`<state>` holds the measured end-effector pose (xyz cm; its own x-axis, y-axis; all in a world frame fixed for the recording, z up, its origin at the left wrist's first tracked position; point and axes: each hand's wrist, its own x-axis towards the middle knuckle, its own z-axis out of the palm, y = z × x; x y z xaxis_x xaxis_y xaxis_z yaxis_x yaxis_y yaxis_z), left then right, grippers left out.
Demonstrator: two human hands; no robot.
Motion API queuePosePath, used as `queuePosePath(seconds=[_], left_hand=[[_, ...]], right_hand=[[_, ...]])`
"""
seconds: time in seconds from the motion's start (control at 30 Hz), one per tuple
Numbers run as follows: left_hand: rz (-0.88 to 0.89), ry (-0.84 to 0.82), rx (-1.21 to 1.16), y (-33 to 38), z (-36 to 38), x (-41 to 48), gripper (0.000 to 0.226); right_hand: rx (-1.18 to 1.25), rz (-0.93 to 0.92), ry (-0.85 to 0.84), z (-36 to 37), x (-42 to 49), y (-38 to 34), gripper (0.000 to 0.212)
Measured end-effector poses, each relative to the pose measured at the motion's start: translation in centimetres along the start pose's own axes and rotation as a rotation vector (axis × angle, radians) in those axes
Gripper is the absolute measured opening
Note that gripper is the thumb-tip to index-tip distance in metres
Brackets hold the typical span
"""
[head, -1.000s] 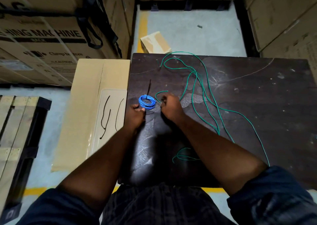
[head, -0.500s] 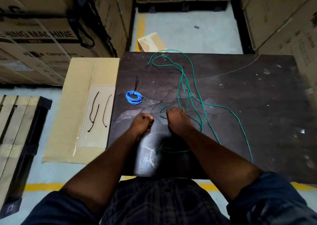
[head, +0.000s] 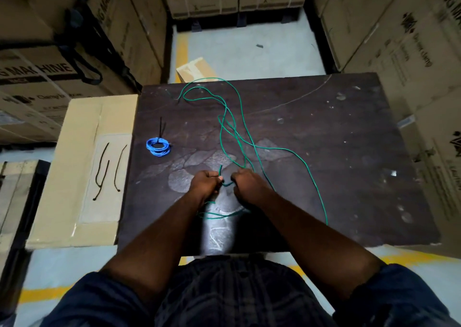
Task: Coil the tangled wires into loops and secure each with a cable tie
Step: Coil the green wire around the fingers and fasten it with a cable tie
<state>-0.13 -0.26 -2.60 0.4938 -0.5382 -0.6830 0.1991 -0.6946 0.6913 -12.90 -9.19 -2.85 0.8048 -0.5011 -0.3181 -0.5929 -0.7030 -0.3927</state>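
A long green wire (head: 282, 149) sprawls in loose bends over the dark table (head: 349, 152), from its far edge down to the near side. My left hand (head: 205, 183) grips the wire near its free end, which sticks up between my fists. My right hand (head: 245, 184) grips the same wire a short span to the right. More green wire lies under my wrists. A blue wire coil (head: 158, 146) bound by a black cable tie (head: 161, 128) lies at the table's left, apart from both hands.
Three black cable ties (head: 109, 171) lie on a flat cardboard box (head: 82, 132) left of the table. Stacked cartons stand on the left, right and far sides. A small box (head: 193, 68) sits on the floor beyond the table.
Both hands left the blue coil and came toward me. The left hand has taken hold of the green wire's end; the right hand still grips the green wire.
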Motion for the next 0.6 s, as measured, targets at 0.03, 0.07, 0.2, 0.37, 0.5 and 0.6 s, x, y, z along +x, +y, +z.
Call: queuePosePath(seconds=[0.03,0.07,0.2,0.37,0.5,0.6], left_hand=[[0.005,0.002,-0.002,0.1,0.3,-0.2,0.016],[0.009,-0.006,-0.017,0.3,0.6,-0.4,0.016],[0.112,0.079,-0.036,2.0,0.9,-0.9,0.007],[0.384,0.203,0.091,5.6,0.5,-2.1,0.009],[0.525,0.249,0.123,9.0,0.6,-3.6,0.018],[0.55,0.203,0.068,10.6,0.0,-4.4,0.013]], right_hand=[[0.041,0.005,0.002,-0.1,-0.1,0.1,0.017],[0.078,0.006,0.006,-0.3,-0.2,0.4,0.016],[0.256,-0.062,0.167,-2.8,0.2,1.3,0.018],[0.46,-0.118,0.516,-9.0,1.6,0.7,0.013],[0.508,-0.269,0.55,-13.0,2.5,0.0,0.019],[0.463,-0.376,0.544,-14.1,2.8,0.0,0.022]])
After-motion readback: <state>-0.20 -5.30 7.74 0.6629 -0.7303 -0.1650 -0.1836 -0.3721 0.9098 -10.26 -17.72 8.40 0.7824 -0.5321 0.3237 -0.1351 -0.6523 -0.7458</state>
